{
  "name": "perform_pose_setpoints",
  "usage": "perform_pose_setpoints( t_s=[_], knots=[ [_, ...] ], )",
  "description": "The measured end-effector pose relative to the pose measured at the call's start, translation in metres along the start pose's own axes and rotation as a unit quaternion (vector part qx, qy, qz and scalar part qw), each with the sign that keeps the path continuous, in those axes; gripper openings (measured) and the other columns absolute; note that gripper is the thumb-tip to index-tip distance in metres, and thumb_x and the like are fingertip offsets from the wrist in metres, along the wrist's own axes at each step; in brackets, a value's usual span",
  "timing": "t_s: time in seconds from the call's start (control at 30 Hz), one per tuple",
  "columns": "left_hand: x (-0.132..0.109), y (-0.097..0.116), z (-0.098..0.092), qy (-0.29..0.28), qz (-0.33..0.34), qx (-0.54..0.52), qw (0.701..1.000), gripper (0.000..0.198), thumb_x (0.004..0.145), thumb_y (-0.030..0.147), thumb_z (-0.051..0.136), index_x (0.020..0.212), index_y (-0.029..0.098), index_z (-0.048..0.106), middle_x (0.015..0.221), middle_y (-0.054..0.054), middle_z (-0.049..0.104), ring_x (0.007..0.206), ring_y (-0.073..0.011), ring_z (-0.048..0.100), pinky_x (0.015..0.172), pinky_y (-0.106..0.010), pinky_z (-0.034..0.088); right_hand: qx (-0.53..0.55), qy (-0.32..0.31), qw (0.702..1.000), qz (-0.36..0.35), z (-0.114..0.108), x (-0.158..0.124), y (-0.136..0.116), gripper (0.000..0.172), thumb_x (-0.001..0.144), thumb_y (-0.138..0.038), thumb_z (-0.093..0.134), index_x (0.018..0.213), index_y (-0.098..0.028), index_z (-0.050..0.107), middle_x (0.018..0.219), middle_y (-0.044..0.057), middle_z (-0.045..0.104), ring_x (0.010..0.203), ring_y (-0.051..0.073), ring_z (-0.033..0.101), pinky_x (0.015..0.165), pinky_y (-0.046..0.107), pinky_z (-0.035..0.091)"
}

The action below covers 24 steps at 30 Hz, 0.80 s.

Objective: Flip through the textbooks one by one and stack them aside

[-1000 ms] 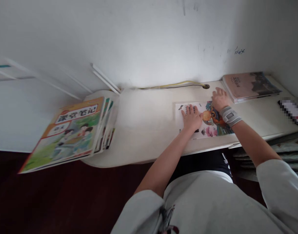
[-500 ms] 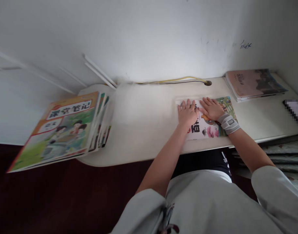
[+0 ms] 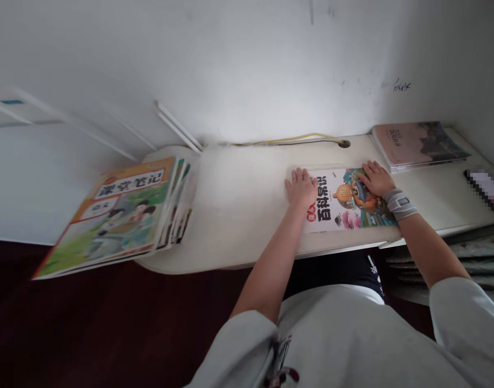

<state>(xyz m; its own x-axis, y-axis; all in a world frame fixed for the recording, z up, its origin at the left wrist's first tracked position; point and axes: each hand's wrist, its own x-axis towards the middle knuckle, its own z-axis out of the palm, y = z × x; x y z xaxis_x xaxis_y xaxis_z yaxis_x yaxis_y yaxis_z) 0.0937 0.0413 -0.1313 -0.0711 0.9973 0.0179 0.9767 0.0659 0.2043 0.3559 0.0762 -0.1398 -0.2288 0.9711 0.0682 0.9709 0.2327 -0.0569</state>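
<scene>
A colourful book with a gourd-shaped house on its cover lies flat on the white desk. My left hand rests on its left part, fingers stretched out and pointing away from me. Near the far right corner of the cover, my right hand lies flat with fingers extended. A grey band wraps my right wrist. Neither hand grips anything; both press on or touch the cover from above.
At the left, a stack of books overhangs the desk's rounded end. A pile of pinkish-brown books stands at the back right, with a phone beside it. A yellow cable runs along the wall to a desk hole.
My hands have spread apart over the book: the left slid slightly left, the right moved right toward the cover's edge. More of the cover picture shows. The view has shifted slightly.
</scene>
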Motion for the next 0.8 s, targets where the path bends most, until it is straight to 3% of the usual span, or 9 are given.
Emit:
perform_pose_setpoints(
  t_s=[0.23,0.37,0.5,0.63,0.7,0.8],
  knots=[
    [0.009,-0.024,-0.002,0.092,-0.081,-0.003,0.993,0.064,0.091,0.039,0.032,0.132,-0.010,0.039,0.142,-0.031,0.033,0.138,-0.0367,0.022,0.112,-0.048,0.017,-0.058,0.001,0.998,-0.008,-0.006,0.000,-0.011,0.059,0.094,-0.044,0.024,0.139,-0.009,0.038,0.146,0.016,0.036,0.136,0.029,0.031,0.108,0.051,0.024],
    [0.011,-0.036,-0.004,0.128,-0.067,-0.127,0.981,0.039,0.087,0.029,0.044,0.110,0.002,0.060,0.137,-0.027,0.043,0.137,-0.0353,0.025,0.111,-0.048,0.019,-0.078,0.027,0.994,-0.076,-0.007,0.000,-0.018,0.052,0.094,-0.030,0.026,0.135,-0.004,0.042,0.143,0.017,0.041,0.133,0.027,0.035,0.109,0.045,0.024],
    [0.019,-0.043,-0.010,0.150,-0.065,-0.277,0.947,0.023,0.083,0.021,0.049,0.097,0.013,0.064,0.115,-0.016,0.063,0.123,-0.0282,0.047,0.107,-0.045,0.029,-0.053,0.037,0.992,-0.106,-0.004,0.003,-0.018,0.050,0.093,-0.029,0.029,0.134,-0.003,0.044,0.140,0.017,0.045,0.131,0.027,0.039,0.109,0.041,0.026],
    [0.029,-0.047,-0.018,0.138,-0.086,-0.347,0.923,0.037,0.081,0.027,0.054,0.116,0.015,0.056,0.089,-0.008,0.067,0.088,-0.0223,0.065,0.083,-0.036,0.048,-0.028,0.056,0.990,-0.125,0.000,0.007,-0.014,0.049,0.094,-0.032,0.031,0.131,-0.005,0.048,0.136,0.017,0.049,0.126,0.027,0.044,0.107,0.041,0.029],
    [0.031,-0.049,-0.023,0.101,-0.080,-0.451,0.883,0.058,0.077,0.030,0.059,0.132,0.016,0.043,0.079,-0.003,0.065,0.074,-0.0187,0.065,0.071,-0.031,0.051,-0.014,0.071,0.988,-0.138,0.001,0.009,-0.013,0.049,0.094,-0.035,0.031,0.128,-0.004,0.050,0.133,0.018,0.051,0.123,0.027,0.047,0.105,0.039,0.032],
    [0.035,-0.053,-0.032,-0.005,-0.022,-0.586,0.810,0.082,0.069,0.030,0.067,0.142,0.019,0.030,0.070,0.002,0.063,0.063,-0.0147,0.062,0.064,-0.027,0.049,0.016,0.097,0.983,-0.155,0.001,0.011,-0.014,0.051,0.094,-0.038,0.031,0.126,-0.004,0.052,0.128,0.019,0.054,0.117,0.027,0.050,0.102,0.037,0.035]
  ],
)
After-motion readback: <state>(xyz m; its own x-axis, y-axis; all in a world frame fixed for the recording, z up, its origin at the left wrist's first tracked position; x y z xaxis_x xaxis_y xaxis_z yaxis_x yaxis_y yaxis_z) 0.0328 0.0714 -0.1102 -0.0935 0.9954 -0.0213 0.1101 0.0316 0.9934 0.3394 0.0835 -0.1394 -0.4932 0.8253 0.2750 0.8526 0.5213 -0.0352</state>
